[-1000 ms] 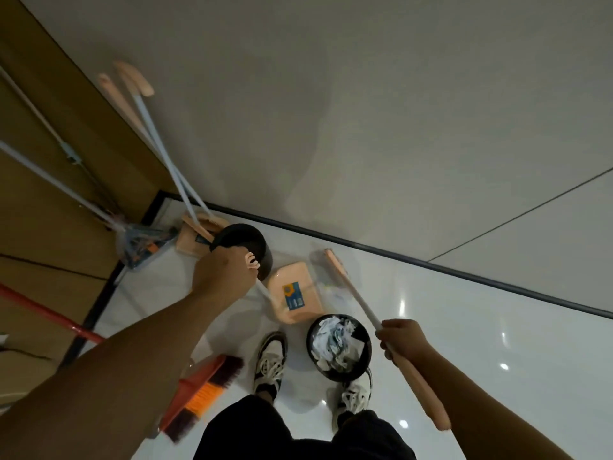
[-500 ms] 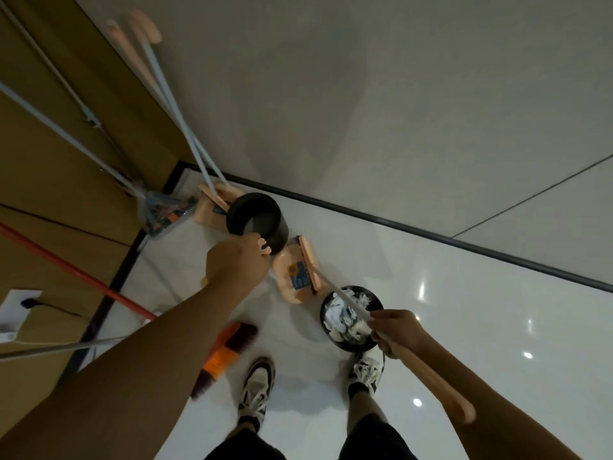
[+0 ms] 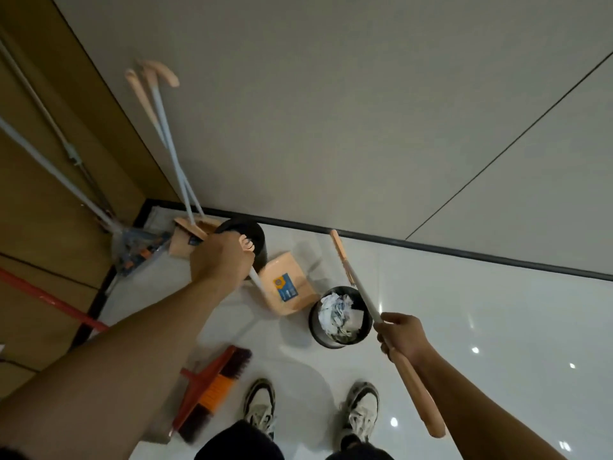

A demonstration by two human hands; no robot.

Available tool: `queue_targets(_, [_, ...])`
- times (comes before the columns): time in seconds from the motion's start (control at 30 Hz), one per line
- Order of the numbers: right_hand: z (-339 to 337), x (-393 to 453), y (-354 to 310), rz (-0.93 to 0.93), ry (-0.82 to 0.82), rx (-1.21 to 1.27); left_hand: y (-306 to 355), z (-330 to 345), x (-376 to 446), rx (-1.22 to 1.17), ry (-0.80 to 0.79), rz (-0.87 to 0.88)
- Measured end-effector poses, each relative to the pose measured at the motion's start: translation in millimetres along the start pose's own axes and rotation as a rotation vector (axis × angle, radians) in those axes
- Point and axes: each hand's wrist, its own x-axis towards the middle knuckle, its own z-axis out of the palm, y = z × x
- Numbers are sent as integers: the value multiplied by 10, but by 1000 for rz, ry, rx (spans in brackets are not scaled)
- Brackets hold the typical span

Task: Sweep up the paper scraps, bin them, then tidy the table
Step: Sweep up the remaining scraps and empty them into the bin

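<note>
Left hand (image 3: 220, 257): my fingers are curled round the peach top of the dustpan handle; I grip it high so the pan hangs below without my stooping.
Dustpan (image 3: 287, 288): peach, blue label facing up, tilted just beside the full bin; I judge it is held there because its load has gone in. No scraps show on it.
Right hand (image 3: 403, 333): closed round the broom handle (image 3: 361, 295) where the white shaft meets the peach grip, well apart from my left hand.
Broom head (image 3: 338, 245): raised and pointing toward the wall, off the floor, so not sweeping now.
Paper scraps (image 3: 338, 313): crumpled white pieces heaped inside the near black bin (image 3: 315, 327); none visible on the floor tiles in view.
Second black bin (image 3: 255, 232): behind my left hand, partly hidden; contents cannot be told.
Corner store: two more long-handled sets (image 3: 169, 134) lean against the wall, beside a mop (image 3: 139, 247); I judge this is where tools are kept.
Red brush (image 3: 212, 390): lies flat on the floor by my left shoe (image 3: 260, 403).
Stage: binning looks done; returning the tools and tidying the table remain, by my reckoning. The table is not in view.
</note>
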Motion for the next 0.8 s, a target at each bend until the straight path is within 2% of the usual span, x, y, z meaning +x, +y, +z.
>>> queue_targets(0.17, [-240, -318, 27, -92, 31, 11, 20, -583, -273, -10, 123, 214])
queue_targets(0.33, [-661, -687, 382, -163, 41, 100, 243, -1039, -956, 129, 273, 421])
queue_targets(0.47, [-1053, -1037, 858, -209, 25, 128, 461, -1236, -1757, 345, 317, 622])
queue_targets(0.6, [-1335, -1376, 1415, -177, -12, 149, 557, -1184, -2552, 488, 282, 873])
queue_targets(0.8, [-1467, -1755, 1951, -119, -26, 206, 612, -1126, -3186, 576, 293, 934])
